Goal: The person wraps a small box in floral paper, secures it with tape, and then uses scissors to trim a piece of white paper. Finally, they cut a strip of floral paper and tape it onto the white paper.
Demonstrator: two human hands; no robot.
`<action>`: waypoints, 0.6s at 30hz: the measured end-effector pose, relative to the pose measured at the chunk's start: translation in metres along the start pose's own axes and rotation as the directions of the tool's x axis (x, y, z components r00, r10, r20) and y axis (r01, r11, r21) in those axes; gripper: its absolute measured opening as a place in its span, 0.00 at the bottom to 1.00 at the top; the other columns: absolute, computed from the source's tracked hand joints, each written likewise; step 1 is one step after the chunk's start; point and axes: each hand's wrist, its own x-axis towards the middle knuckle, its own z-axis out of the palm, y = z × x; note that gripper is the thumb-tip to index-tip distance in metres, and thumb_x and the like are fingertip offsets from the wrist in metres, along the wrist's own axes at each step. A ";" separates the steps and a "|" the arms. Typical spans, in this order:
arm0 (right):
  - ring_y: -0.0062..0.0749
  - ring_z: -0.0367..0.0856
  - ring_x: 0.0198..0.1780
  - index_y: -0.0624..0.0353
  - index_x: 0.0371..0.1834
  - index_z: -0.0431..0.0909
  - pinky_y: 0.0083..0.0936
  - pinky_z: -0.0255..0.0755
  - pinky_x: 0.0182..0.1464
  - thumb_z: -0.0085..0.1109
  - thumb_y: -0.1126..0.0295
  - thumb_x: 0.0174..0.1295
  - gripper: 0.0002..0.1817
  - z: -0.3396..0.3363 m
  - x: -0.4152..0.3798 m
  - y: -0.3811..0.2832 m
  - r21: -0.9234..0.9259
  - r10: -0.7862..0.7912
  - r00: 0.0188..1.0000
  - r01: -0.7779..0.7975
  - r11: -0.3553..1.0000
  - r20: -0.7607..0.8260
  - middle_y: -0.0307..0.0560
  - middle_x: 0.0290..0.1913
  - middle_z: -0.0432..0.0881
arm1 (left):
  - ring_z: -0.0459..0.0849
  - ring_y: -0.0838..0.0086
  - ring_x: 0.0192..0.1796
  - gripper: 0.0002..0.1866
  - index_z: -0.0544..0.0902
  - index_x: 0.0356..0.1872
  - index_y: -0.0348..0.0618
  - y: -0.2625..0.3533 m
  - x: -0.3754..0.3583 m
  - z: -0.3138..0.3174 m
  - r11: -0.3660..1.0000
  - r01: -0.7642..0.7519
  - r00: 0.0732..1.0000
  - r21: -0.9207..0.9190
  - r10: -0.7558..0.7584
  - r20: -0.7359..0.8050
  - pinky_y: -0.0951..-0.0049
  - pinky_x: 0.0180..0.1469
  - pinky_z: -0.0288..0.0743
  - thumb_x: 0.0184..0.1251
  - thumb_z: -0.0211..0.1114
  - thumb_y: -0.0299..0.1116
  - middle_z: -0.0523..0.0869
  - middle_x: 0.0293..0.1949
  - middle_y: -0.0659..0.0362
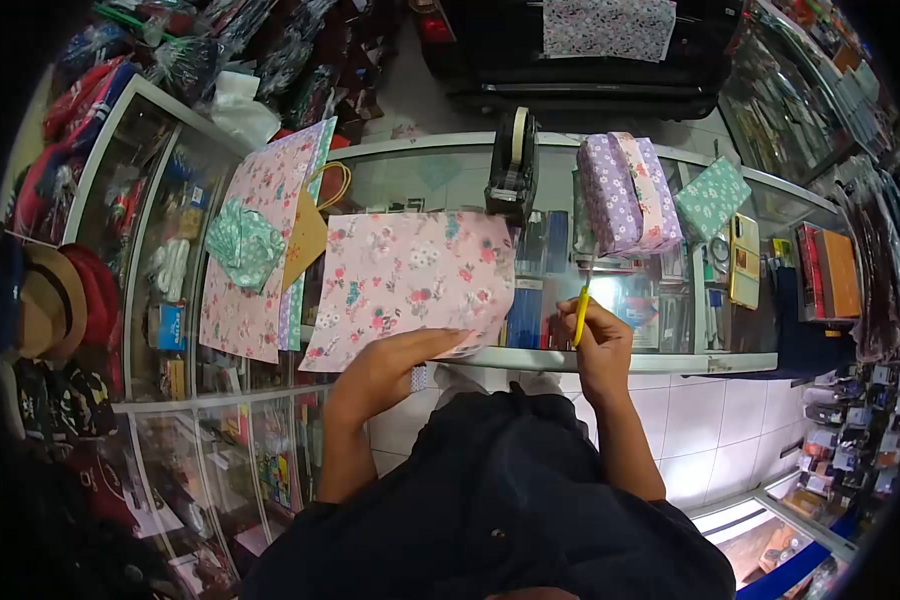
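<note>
While the left hand (395, 365) lies flat, fingers pressed on the near edge of a pink floral sheet (410, 285), the right hand (598, 345) is closed round yellow-handled scissors (582, 305), blades pointing away. Sheet spread on the glass counter (670, 300), near its front rim, left of the scissors. Tape dispenser (513, 165) stands just beyond the sheet's far right corner. Purple wrapped box (625, 195) farther right, a green wrapped parcel (712, 197) beside it. More floral paper (260, 250) lies at far left, crumpled green paper (242, 243) on top.
</note>
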 end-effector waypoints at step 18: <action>0.57 0.59 0.83 0.53 0.47 0.74 0.59 0.64 0.77 0.70 0.41 0.66 0.27 0.032 0.026 -0.023 0.063 -0.194 0.923 0.183 0.981 0.332 0.59 0.82 0.60 | 0.83 0.59 0.64 0.22 0.73 0.70 0.32 -0.010 -0.035 -0.010 0.513 -0.675 0.429 -0.531 -0.312 -0.848 0.56 0.69 0.77 0.78 0.55 0.26 0.80 0.67 0.47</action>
